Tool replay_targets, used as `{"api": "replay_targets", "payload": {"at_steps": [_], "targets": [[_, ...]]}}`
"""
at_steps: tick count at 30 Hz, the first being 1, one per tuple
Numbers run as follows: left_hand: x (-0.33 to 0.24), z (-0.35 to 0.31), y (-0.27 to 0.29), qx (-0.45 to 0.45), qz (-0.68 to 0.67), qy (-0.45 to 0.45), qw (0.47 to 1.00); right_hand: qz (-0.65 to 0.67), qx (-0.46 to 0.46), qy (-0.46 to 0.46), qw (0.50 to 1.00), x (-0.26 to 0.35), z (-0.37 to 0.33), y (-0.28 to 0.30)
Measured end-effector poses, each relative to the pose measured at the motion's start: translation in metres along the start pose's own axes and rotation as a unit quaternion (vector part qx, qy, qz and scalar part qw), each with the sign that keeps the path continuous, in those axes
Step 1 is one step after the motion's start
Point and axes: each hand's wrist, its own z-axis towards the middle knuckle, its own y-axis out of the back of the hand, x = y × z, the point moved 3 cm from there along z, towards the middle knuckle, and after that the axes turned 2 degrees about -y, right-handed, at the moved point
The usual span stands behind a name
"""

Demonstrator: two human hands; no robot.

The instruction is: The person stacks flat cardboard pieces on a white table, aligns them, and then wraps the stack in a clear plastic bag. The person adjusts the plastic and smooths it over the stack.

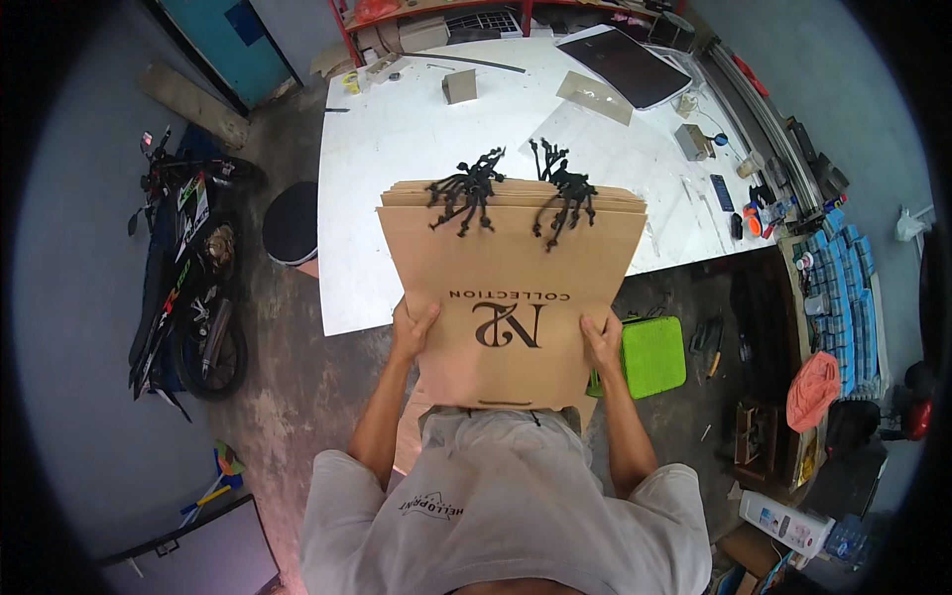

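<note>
A stack of brown paper bags (511, 248) with dark printing is held upright in front of my body, over the near edge of the white table. My left hand (414, 329) grips its left side, thumb on the front face. On the right side my right hand (601, 341) grips it the same way, with its other fingers partly hidden behind. Two bunches of knotted black cord handles (466, 193) hang over the top edge. Several layers show along that edge.
The white table (367, 248) bears a small grey-brown box (459, 87), a dark flat panel (625, 64) and a phone (722, 193). A round black stool (292, 223) and a motorbike (193, 288) stand at left. A green case (654, 357) sits right of the bags.
</note>
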Motion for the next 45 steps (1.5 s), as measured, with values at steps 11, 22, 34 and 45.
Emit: {"api": "replay_targets", "payload": {"at_steps": [11, 22, 34, 45], "targets": [[0.031, 0.013, -0.020, -0.043, 0.040, 0.177, 0.983, 0.033, -0.020, -0.297, 0.954, -0.018, 0.020, -0.008], [-0.063, 0.145, -0.031, 0.098, 0.063, 0.283, 0.952, 0.069, 0.075, -0.326, 0.940, 0.058, 0.132, -0.004], [-0.110, 0.162, -0.053, 0.115, 0.043, 0.225, 0.967, 0.054, 0.106, -0.260, 0.958, 0.103, 0.157, 0.017], [-0.053, 0.110, -0.029, 0.010, 0.139, 0.189, 0.972, -0.014, 0.066, -0.272, 0.960, 0.032, 0.124, -0.001]]}}
